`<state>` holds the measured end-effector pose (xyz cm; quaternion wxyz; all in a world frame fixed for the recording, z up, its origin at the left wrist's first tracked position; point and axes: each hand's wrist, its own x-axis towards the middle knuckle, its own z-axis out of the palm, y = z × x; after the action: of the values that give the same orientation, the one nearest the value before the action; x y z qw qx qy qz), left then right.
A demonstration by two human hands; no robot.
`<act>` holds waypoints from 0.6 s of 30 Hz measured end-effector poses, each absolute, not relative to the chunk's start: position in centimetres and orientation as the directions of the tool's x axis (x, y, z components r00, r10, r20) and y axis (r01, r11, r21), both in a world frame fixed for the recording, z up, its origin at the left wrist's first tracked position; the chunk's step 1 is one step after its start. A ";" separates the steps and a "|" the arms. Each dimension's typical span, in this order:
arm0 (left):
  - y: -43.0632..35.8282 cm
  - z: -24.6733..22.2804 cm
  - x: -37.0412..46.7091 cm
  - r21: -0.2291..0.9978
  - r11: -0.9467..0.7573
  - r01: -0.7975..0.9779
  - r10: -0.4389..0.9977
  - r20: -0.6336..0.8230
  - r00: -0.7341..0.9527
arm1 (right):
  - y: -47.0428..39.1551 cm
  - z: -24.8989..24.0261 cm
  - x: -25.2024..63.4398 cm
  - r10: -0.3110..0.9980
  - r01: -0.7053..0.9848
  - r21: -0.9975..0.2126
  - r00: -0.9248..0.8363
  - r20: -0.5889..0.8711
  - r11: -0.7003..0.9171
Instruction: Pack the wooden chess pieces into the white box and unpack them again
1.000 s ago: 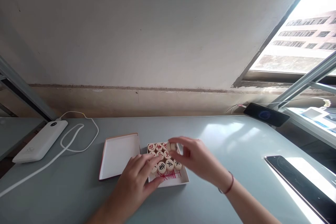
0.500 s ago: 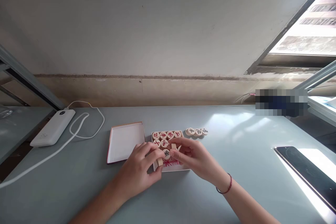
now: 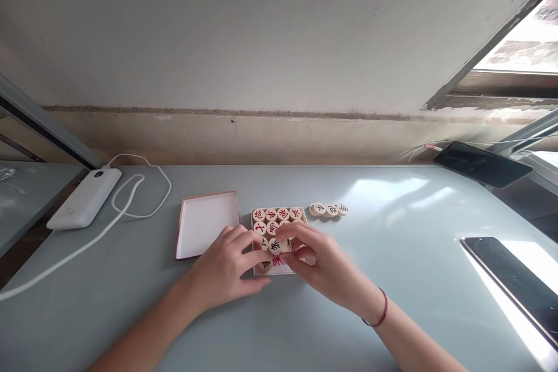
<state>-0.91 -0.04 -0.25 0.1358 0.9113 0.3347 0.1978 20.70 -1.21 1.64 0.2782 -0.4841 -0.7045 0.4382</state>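
Round wooden pieces with red characters (image 3: 271, 214) fill the upper rows of a shallow white box (image 3: 279, 270). Lower down lie pieces with black characters (image 3: 274, 245). My left hand (image 3: 231, 267) is over the box's left side, fingers apart, its fingertips by a black-character piece (image 3: 264, 265) in the lower left corner. At the right side, my right hand (image 3: 318, 253) has its thumb and fingers around a black-character piece (image 3: 286, 244) in the box. Part of the box's pink-printed bottom shows between the hands.
An empty white lid (image 3: 208, 224) lies left of the box. Several black-marked pieces (image 3: 331, 210) lie behind it to the right. A white power bank (image 3: 85, 197) with a cable is at left; two phones (image 3: 514, 285) are at right.
The piece at my left hand has gone from standing on edge to lying in the box's corner, and my left fingers have opened. The piece in my right hand has been lowered flat into the box.
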 end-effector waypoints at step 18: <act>0.1 -0.4 -1.6 0.281 -0.746 0.604 0.665 0.249 0.704 | -2.7 0.1 18.9 0.817 0.627 -0.554 -0.545 0.191 0.548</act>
<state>-1.64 0.15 -0.40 0.0896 0.9188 0.3452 0.1692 18.92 -2.70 0.13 0.2194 -0.4235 -0.8518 0.2164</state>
